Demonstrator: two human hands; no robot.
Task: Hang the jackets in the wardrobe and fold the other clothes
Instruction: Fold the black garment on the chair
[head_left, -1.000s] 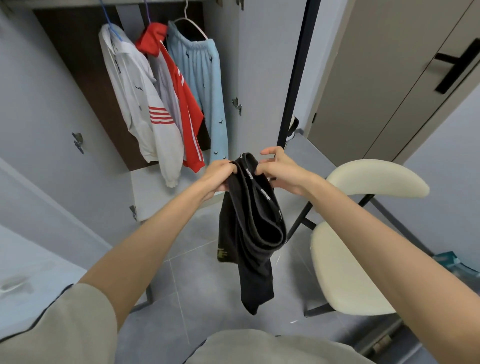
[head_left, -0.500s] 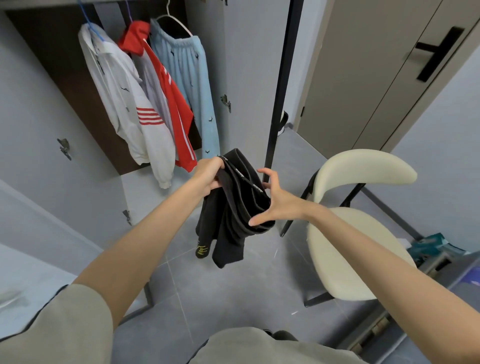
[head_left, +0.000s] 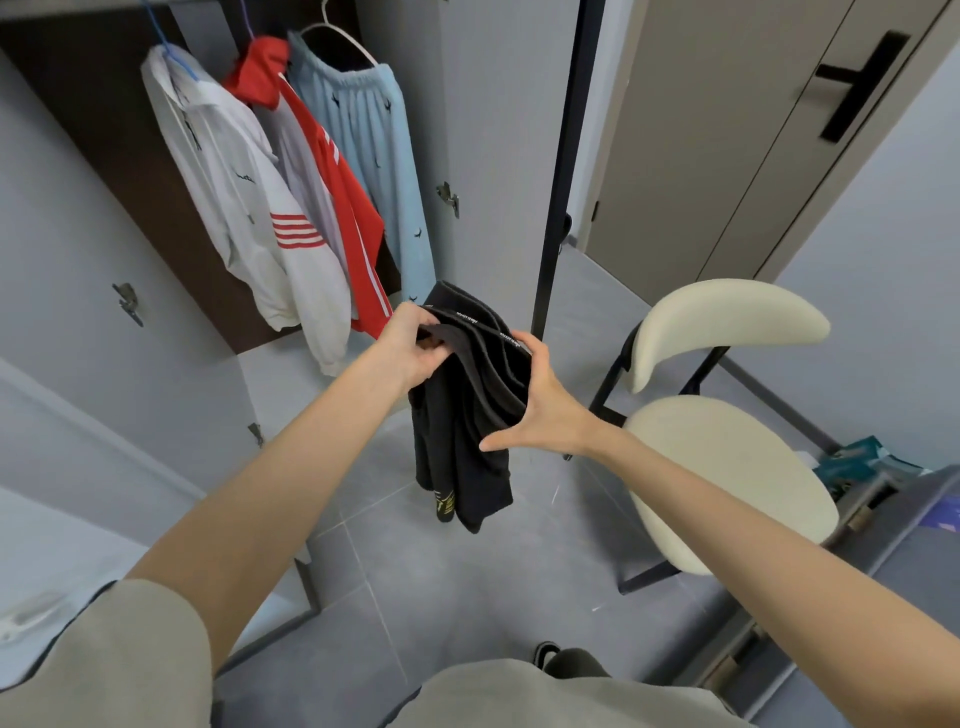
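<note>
Black trousers (head_left: 467, 431), folded over in several layers, hang in the air in front of me. My left hand (head_left: 415, 345) grips their waistband at the top left. My right hand (head_left: 540, 405) lies against the right side of the fold with fingers spread and thumb below. In the open wardrobe (head_left: 104, 171) hang a white jacket (head_left: 244, 208), a red and white jacket (head_left: 332, 176) and light blue trousers (head_left: 379, 156), each on a hanger.
A cream chair (head_left: 727, 467) with black legs stands to the right on the grey tiled floor (head_left: 415, 597). A black vertical post (head_left: 561, 166) runs beside the wardrobe door. A beige door (head_left: 727, 156) is at the back right. Clutter (head_left: 857, 462) lies at the right edge.
My right hand let go of the waistband, opened and moved down against the side of the folded black trousers. The trousers' hanging legs are gathered shorter. My view shifted slightly right.
</note>
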